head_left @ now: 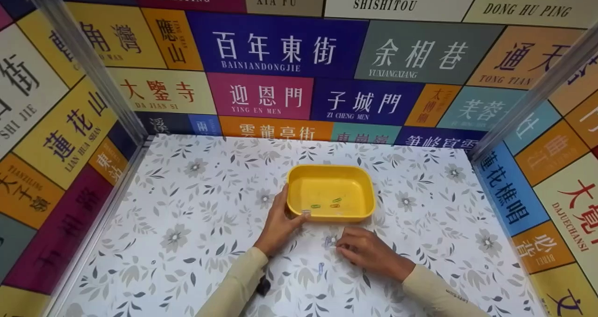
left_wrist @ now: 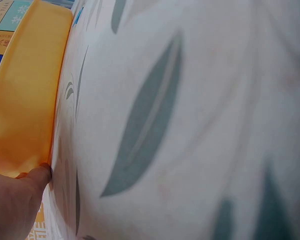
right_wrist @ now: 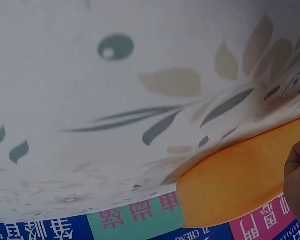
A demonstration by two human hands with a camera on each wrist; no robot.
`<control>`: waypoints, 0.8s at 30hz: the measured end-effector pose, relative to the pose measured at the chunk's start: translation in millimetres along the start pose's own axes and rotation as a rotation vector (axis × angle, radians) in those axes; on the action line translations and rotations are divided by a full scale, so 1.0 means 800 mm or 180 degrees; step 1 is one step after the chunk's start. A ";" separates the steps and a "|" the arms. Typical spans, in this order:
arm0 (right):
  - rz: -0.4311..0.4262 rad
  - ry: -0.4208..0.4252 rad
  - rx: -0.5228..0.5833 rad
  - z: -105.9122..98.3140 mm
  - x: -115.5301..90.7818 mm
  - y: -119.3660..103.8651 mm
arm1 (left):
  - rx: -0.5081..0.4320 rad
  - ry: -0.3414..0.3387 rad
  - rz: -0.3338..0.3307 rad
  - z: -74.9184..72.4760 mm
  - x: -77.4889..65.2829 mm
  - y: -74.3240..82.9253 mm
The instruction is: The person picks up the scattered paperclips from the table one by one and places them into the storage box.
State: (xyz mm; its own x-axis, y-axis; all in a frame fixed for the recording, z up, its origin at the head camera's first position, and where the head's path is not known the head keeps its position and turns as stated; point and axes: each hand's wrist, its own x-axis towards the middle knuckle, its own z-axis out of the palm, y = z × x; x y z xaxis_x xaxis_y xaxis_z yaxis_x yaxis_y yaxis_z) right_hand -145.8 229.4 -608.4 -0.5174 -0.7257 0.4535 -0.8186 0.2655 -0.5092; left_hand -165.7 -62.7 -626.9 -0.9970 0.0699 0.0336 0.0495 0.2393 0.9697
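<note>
A yellow rectangular tub (head_left: 331,218) stands on the flower-patterned tabletop. My left hand (head_left: 280,222) grips its left front corner, the thumb on the front rim; the left wrist view also shows this hand (left_wrist: 15,202) against the tub's wall (left_wrist: 30,90). Two green paper clips (head_left: 316,206) and an orange one (head_left: 335,205) lie inside. In front of the tub, my right hand (head_left: 366,250) has curled fingers and pinches at a bluish paper clip (head_left: 328,241) near the tabletop. Its fingertips are cut off in the right wrist view. Closer to me lies another bluish clip (head_left: 321,268).
Panels printed with street-name signs (head_left: 275,46) enclose the table (head_left: 210,270) at the back and both sides. Clear edge strips (head_left: 528,92) run up the corners. A small dark object (head_left: 263,286) is at my left sleeve.
</note>
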 end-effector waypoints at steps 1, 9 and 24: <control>-0.0005 0.0000 0.0026 -0.002 0.002 0.000 | -0.0008 0.0001 0.0000 0.000 0.000 0.000; -0.0080 -0.0004 -0.0016 -0.010 0.013 0.002 | -0.0027 0.0002 -0.0066 -0.001 -0.001 0.000; -0.0084 -0.0002 -0.0213 -0.028 0.036 0.007 | -0.0043 -0.0025 -0.0021 -0.003 0.000 0.002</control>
State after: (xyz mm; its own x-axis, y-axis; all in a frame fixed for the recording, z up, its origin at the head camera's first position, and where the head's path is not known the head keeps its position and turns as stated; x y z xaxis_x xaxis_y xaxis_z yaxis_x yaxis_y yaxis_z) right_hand -170.9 224.6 -582.0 -0.4954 -0.7334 0.4655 -0.8468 0.2883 -0.4470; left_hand -166.1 -64.2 -624.8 -0.9968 0.0760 0.0252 0.0419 0.2266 0.9731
